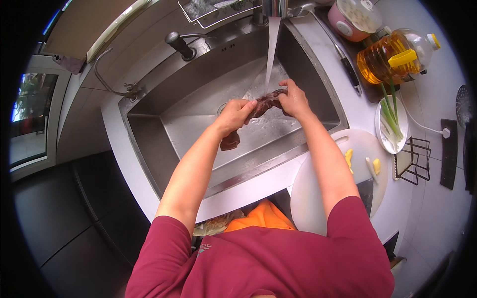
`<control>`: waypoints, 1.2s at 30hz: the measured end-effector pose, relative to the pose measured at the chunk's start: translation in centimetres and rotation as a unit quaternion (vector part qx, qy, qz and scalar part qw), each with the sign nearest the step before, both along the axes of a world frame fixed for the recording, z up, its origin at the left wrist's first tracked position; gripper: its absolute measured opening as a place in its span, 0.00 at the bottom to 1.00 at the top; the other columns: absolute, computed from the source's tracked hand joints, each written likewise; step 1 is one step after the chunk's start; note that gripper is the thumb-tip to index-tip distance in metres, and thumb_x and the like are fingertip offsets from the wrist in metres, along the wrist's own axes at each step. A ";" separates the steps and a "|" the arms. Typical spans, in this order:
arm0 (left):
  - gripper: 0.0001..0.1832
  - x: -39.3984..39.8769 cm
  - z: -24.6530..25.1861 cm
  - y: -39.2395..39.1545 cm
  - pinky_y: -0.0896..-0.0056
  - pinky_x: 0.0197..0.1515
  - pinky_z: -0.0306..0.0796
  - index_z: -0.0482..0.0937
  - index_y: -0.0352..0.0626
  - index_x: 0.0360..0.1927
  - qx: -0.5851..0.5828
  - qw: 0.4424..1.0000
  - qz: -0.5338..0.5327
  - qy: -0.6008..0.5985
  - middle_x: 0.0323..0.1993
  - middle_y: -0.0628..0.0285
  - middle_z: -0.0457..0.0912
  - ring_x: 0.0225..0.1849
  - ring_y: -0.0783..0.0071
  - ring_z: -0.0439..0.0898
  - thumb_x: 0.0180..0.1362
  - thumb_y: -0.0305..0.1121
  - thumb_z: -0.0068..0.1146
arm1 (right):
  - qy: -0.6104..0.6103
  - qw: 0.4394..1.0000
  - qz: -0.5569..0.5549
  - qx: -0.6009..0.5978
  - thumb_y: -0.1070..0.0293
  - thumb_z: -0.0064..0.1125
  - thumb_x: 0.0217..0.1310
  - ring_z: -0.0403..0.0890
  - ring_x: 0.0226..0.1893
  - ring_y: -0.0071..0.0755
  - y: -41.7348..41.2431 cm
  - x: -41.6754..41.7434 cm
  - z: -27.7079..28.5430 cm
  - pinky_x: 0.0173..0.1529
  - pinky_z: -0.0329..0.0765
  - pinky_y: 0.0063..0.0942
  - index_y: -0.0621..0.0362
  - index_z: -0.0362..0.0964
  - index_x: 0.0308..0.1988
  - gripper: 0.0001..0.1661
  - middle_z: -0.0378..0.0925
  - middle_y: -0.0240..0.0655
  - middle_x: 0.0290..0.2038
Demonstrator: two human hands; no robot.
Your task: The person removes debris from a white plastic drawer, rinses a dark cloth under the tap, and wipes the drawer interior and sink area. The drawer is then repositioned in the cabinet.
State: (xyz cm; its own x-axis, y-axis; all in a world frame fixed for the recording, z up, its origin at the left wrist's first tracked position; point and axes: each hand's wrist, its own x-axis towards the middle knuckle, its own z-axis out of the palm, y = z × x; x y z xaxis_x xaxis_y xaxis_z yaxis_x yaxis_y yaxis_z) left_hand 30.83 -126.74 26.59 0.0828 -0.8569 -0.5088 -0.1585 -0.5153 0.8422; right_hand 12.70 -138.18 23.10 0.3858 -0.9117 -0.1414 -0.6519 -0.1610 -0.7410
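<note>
Both hands hold a wet, limp, dark reddish-brown piece over the stainless-steel sink; whether it is meat or cloth I cannot tell. My left hand grips it with the thumb on top, and a loose end hangs below that hand. My right hand pinches the other end, index finger raised. A stream of water runs from the faucet and comes down beside the piece, close to my right hand. Part of the drain shows behind my left hand.
Right of the sink lies a round white cutting board with ginger and a pale stalk piece. Beyond it are a plate of scallions, a wire rack, an oil bottle and a ladle. A soap dispenser stands behind the sink.
</note>
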 end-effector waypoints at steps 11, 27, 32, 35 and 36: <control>0.25 0.6 -7.2 1.9 0.59 0.53 0.68 0.70 0.41 0.57 -0.080 0.907 0.128 -0.394 0.58 0.45 0.67 0.57 0.55 0.70 0.57 0.42 0.54 | -0.288 0.881 -0.014 0.374 0.66 0.44 0.63 0.62 0.08 0.19 -0.4 1.7 3.8 0.11 0.58 0.21 0.61 0.72 0.37 0.12 0.71 0.30 0.19; 0.17 -7.2 -5.2 -3.7 0.65 0.40 0.75 0.74 0.40 0.43 0.026 0.639 0.416 0.646 0.33 0.56 0.80 0.37 0.71 0.79 0.65 0.42 0.41 | -0.002 0.937 0.072 -0.341 0.66 0.59 0.45 0.74 0.23 0.45 4.6 4.9 3.3 0.31 0.67 0.41 0.54 0.68 0.21 0.08 0.72 0.37 0.20; 0.18 -7.5 -5.5 -3.2 0.69 0.34 0.74 0.76 0.44 0.38 0.054 0.738 0.466 0.484 0.32 0.61 0.79 0.32 0.70 0.79 0.64 0.47 0.41 | -0.028 0.982 0.107 -0.153 0.63 0.57 0.53 0.76 0.34 0.48 1.8 3.9 1.8 0.40 0.72 0.38 0.59 0.73 0.32 0.10 0.75 0.43 0.32; 0.21 -6.4 -10.0 -2.3 0.68 0.42 0.72 0.76 0.47 0.39 -0.045 0.650 0.409 0.639 0.38 0.62 0.78 0.41 0.72 0.76 0.63 0.52 0.39 | -0.077 0.950 0.146 -0.264 0.61 0.60 0.51 0.76 0.33 0.48 8.7 6.2 5.6 0.40 0.72 0.38 0.59 0.73 0.30 0.13 0.75 0.42 0.30; 0.20 -7.0 -11.6 -2.4 0.69 0.43 0.72 0.76 0.48 0.40 -0.121 0.653 0.359 0.656 0.39 0.63 0.77 0.42 0.72 0.75 0.64 0.51 0.39 | -0.039 0.969 0.089 -0.228 0.61 0.60 0.50 0.76 0.31 0.47 7.5 6.2 3.4 0.39 0.72 0.38 0.59 0.72 0.28 0.12 0.75 0.43 0.28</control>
